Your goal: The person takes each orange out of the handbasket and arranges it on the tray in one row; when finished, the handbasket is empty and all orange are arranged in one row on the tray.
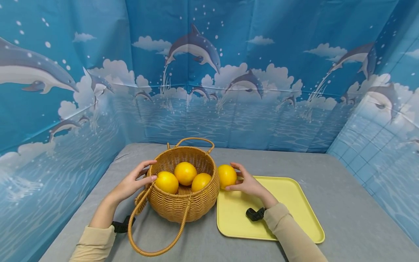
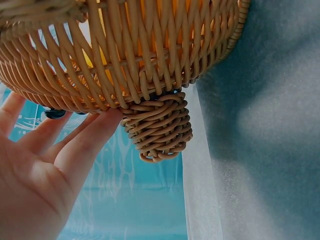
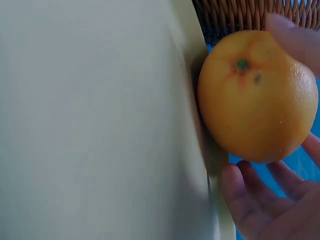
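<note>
A wicker basket (image 1: 183, 205) stands on the grey surface with three oranges (image 1: 185, 173) inside. My left hand (image 1: 132, 182) rests against the basket's left side near the rim, its fingers fairly straight; the left wrist view shows the fingers touching the woven wall (image 2: 150, 55). Between thumb and fingers, my right hand (image 1: 245, 182) holds another orange (image 1: 227, 177), just right of the basket and over the tray's left edge. In the right wrist view this orange (image 3: 257, 97) shows its green stem spot.
The yellow tray (image 1: 291, 203) lies to the basket's right, under the right forearm. One looped basket handle (image 1: 157, 253) hangs down toward the front, and another (image 1: 196, 138) stands at the back. A dolphin-print curtain (image 1: 209, 120) encloses the surface.
</note>
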`<act>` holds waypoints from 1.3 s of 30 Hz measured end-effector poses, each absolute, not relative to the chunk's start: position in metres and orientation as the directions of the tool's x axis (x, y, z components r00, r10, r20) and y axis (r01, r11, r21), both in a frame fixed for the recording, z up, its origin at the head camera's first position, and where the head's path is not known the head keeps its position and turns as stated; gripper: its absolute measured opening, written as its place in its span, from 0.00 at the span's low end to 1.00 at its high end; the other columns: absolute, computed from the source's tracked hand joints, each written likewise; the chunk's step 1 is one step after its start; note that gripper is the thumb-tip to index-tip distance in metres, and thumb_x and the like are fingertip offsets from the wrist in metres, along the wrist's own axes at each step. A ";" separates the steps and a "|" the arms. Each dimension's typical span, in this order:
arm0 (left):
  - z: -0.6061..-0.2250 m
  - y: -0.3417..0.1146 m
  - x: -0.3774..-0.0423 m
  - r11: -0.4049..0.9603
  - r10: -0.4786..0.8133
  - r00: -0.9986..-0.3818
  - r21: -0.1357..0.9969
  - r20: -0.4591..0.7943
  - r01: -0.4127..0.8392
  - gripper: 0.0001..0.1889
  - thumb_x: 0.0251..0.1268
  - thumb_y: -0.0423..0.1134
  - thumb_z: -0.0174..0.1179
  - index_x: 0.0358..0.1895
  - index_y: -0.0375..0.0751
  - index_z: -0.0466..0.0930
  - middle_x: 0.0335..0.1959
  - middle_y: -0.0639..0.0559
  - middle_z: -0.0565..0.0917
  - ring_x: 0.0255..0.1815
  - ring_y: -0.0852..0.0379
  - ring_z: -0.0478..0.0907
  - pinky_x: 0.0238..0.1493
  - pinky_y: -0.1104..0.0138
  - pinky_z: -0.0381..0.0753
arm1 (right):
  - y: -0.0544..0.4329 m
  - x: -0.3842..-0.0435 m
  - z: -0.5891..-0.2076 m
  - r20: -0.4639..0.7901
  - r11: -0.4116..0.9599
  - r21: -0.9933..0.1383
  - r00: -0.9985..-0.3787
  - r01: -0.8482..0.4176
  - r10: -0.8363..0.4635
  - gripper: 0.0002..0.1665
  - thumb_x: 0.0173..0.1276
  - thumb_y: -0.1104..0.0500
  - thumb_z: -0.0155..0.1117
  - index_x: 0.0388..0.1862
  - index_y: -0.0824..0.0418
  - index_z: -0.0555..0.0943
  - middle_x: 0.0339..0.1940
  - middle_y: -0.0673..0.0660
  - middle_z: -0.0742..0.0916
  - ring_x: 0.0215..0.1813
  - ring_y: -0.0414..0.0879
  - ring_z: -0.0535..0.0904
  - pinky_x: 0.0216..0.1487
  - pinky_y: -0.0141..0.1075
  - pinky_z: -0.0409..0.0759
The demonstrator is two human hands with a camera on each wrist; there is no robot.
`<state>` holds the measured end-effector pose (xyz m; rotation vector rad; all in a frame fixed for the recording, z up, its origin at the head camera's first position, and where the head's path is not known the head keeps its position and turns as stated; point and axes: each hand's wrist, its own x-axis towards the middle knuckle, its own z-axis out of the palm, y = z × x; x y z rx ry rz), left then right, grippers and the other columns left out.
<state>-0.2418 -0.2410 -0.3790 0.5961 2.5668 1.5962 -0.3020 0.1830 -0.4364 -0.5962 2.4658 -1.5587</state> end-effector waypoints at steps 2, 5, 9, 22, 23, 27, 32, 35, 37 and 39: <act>-0.379 -0.241 -0.242 0.387 0.354 -0.923 0.875 0.150 0.291 0.29 0.69 0.46 0.54 0.70 0.49 0.57 0.73 0.42 0.51 0.70 0.31 0.49 0.55 0.39 0.66 | 0.184 -0.301 -0.432 0.079 0.383 -0.886 -0.898 -0.262 -0.433 0.56 0.52 0.54 0.76 0.73 0.55 0.53 0.73 0.60 0.57 0.67 0.60 0.62 0.58 0.50 0.71; -0.379 -0.241 -0.241 0.385 0.353 -0.924 0.876 0.150 0.289 0.29 0.69 0.46 0.54 0.70 0.49 0.57 0.73 0.42 0.51 0.69 0.31 0.49 0.55 0.40 0.66 | 0.187 -0.300 -0.426 0.087 0.400 -0.870 -0.889 -0.288 -0.450 0.54 0.52 0.54 0.76 0.73 0.53 0.54 0.73 0.59 0.58 0.69 0.60 0.60 0.61 0.53 0.67; -0.380 -0.241 -0.241 0.380 0.353 -0.923 0.878 0.152 0.290 0.29 0.69 0.45 0.54 0.70 0.49 0.57 0.73 0.42 0.51 0.70 0.31 0.49 0.55 0.40 0.67 | 0.188 -0.299 -0.414 0.123 0.379 -0.865 -0.871 -0.330 -0.476 0.54 0.52 0.55 0.76 0.73 0.53 0.55 0.73 0.58 0.58 0.70 0.61 0.57 0.63 0.56 0.63; -0.380 -0.241 -0.242 0.375 0.358 -0.921 0.880 0.153 0.292 0.28 0.69 0.45 0.54 0.70 0.49 0.57 0.73 0.42 0.50 0.70 0.31 0.48 0.54 0.41 0.67 | 0.161 -0.289 -0.347 0.271 0.281 -0.826 -0.782 -0.489 -0.562 0.41 0.59 0.59 0.70 0.69 0.54 0.62 0.70 0.58 0.64 0.68 0.55 0.63 0.60 0.50 0.68; -0.380 -0.241 -0.242 0.378 0.358 -0.921 0.878 0.153 0.293 0.28 0.69 0.45 0.53 0.70 0.49 0.57 0.73 0.42 0.50 0.70 0.30 0.48 0.55 0.40 0.67 | 0.157 -0.287 -0.340 0.282 0.280 -0.813 -0.767 -0.510 -0.577 0.40 0.60 0.60 0.70 0.68 0.55 0.63 0.69 0.58 0.65 0.67 0.55 0.64 0.60 0.49 0.69; -0.380 -0.242 -0.242 0.382 0.356 -0.922 0.876 0.154 0.294 0.28 0.69 0.45 0.54 0.70 0.50 0.57 0.73 0.42 0.50 0.70 0.30 0.48 0.54 0.41 0.67 | 0.140 -0.286 -0.323 0.304 0.294 -0.752 -0.706 -0.590 -0.639 0.38 0.58 0.62 0.71 0.66 0.59 0.67 0.65 0.60 0.69 0.65 0.54 0.67 0.58 0.48 0.71; -0.379 -0.242 -0.242 0.375 0.357 -0.921 0.879 0.156 0.294 0.29 0.69 0.45 0.54 0.70 0.49 0.57 0.73 0.42 0.50 0.70 0.31 0.49 0.54 0.42 0.69 | 0.122 -0.293 -0.311 0.251 0.284 -0.706 -0.605 -0.648 -0.756 0.37 0.56 0.63 0.72 0.65 0.59 0.68 0.64 0.56 0.72 0.63 0.50 0.68 0.56 0.45 0.73; -0.379 -0.242 -0.242 0.380 0.354 -0.923 0.878 0.153 0.292 0.29 0.69 0.45 0.54 0.70 0.49 0.57 0.73 0.42 0.50 0.70 0.31 0.49 0.55 0.41 0.68 | 0.114 -0.299 -0.305 0.193 0.283 -0.697 -0.552 -0.659 -0.812 0.37 0.56 0.59 0.73 0.64 0.55 0.70 0.63 0.51 0.73 0.61 0.44 0.69 0.56 0.44 0.73; -0.379 -0.242 -0.242 0.383 0.355 -0.923 0.877 0.150 0.290 0.29 0.69 0.46 0.54 0.70 0.49 0.57 0.73 0.42 0.50 0.70 0.31 0.48 0.55 0.40 0.67 | 0.109 -0.302 -0.303 0.161 0.289 -0.686 -0.525 -0.668 -0.835 0.36 0.56 0.57 0.73 0.64 0.55 0.71 0.62 0.51 0.73 0.60 0.43 0.70 0.56 0.46 0.72; -0.379 -0.242 -0.242 0.385 0.359 -0.922 0.876 0.147 0.290 0.29 0.69 0.46 0.54 0.70 0.50 0.57 0.74 0.42 0.49 0.70 0.31 0.47 0.56 0.40 0.66 | 0.104 -0.305 -0.303 0.131 0.302 -0.663 -0.504 -0.684 -0.854 0.37 0.55 0.54 0.74 0.63 0.57 0.71 0.61 0.51 0.74 0.59 0.44 0.70 0.55 0.48 0.72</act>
